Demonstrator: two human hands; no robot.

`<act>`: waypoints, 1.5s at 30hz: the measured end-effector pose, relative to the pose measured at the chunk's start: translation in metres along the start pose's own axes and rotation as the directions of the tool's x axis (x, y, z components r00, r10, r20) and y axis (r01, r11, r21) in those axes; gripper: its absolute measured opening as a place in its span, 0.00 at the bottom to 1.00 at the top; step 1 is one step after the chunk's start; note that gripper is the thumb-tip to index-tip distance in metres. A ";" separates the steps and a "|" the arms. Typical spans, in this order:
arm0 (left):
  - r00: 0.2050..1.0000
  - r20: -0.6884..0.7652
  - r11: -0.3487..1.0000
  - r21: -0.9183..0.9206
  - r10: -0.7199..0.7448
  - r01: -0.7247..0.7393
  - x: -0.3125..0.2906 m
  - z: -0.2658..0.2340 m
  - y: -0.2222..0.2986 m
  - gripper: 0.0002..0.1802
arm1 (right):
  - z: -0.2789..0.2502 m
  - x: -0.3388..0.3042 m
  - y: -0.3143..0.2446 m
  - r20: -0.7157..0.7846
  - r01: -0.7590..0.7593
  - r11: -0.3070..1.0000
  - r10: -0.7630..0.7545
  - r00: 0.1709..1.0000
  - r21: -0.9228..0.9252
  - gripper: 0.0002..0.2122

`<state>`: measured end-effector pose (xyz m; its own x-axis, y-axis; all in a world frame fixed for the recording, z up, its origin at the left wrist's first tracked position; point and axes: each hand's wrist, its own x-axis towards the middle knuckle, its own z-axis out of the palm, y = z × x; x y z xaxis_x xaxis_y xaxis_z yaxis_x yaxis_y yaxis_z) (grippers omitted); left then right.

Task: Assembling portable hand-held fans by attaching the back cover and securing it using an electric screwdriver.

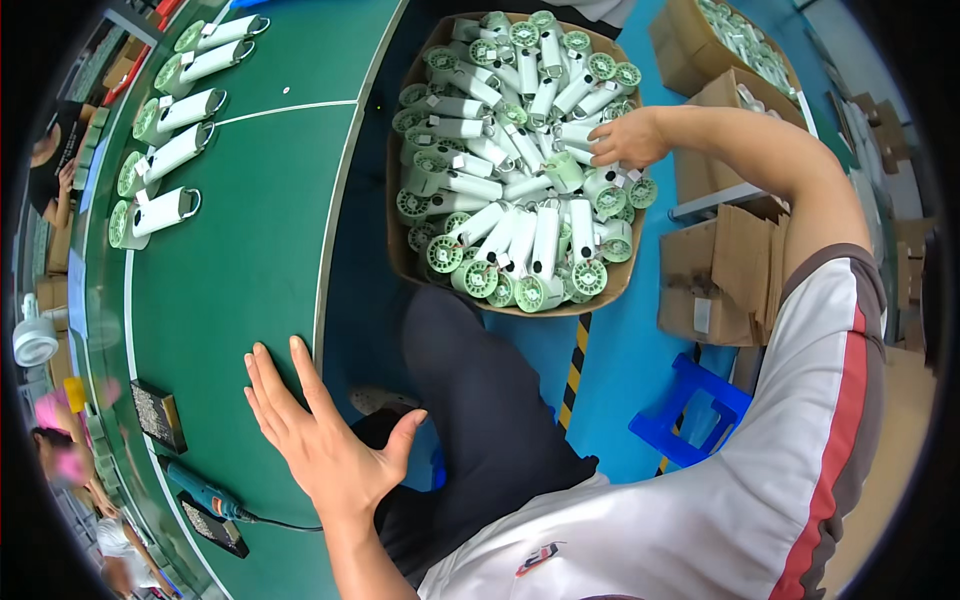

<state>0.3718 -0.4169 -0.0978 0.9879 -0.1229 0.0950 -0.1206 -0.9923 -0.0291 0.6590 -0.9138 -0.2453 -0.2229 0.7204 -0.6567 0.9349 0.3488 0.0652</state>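
Note:
My left hand (pixel 325 440) is spread flat with its fingers apart over the near edge of the green worktable (pixel 250 250), holding nothing. To the right, my right arm reaches across a large cardboard box (pixel 400 240) heaped with white and light-green handheld fans (pixel 545 240). At the right side of the heap, my right hand (pixel 632 138) is curled down with its fingertips on a white fan body; its palm side is hidden. Several similar fans (pixel 180 150) lie in a row along the table's far left side, their round green ends facing left and wire loops at the other ends.
A teal power screwdriver (pixel 205 492) with a black cord and black trays of small screws (pixel 158 415) lie on the table's left. A blue plastic stool (pixel 690 410) and more cartons (pixel 715 275) stand at right. Other people sit beyond the table at far left.

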 end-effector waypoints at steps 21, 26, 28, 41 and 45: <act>0.997 0.075 0.999 -0.013 -0.035 0.036 0.006 -0.006 -0.002 0.67 | 0.090 0.040 0.013 -0.130 -0.246 0.969 0.241 0.962 -0.023 0.11; 0.994 0.102 0.997 -0.062 -0.033 0.039 0.006 -0.008 -0.003 0.70 | 0.110 0.030 0.001 -0.160 -0.279 0.959 0.282 0.946 0.040 0.15; 0.994 0.089 0.997 -0.043 -0.059 0.063 0.004 -0.010 -0.005 0.70 | 0.086 0.038 0.000 -0.232 -0.367 0.918 0.393 0.890 0.148 0.19; 0.996 0.090 0.987 -0.158 -0.029 0.043 -0.002 -0.014 -0.012 0.67 | -0.208 0.097 0.083 -0.908 -0.261 0.959 0.207 0.364 0.114 0.12; 0.996 0.086 0.985 -0.174 -0.009 0.024 -0.007 -0.013 -0.017 0.67 | -0.365 0.157 0.134 -0.969 -0.298 0.925 0.199 -0.143 0.234 0.10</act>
<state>0.3656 -0.3998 -0.0855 0.9936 -0.1123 0.0094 -0.1125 -0.9828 0.1465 0.6488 -0.5351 -0.0653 -0.0492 0.5474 0.8354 0.9963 -0.0322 0.0798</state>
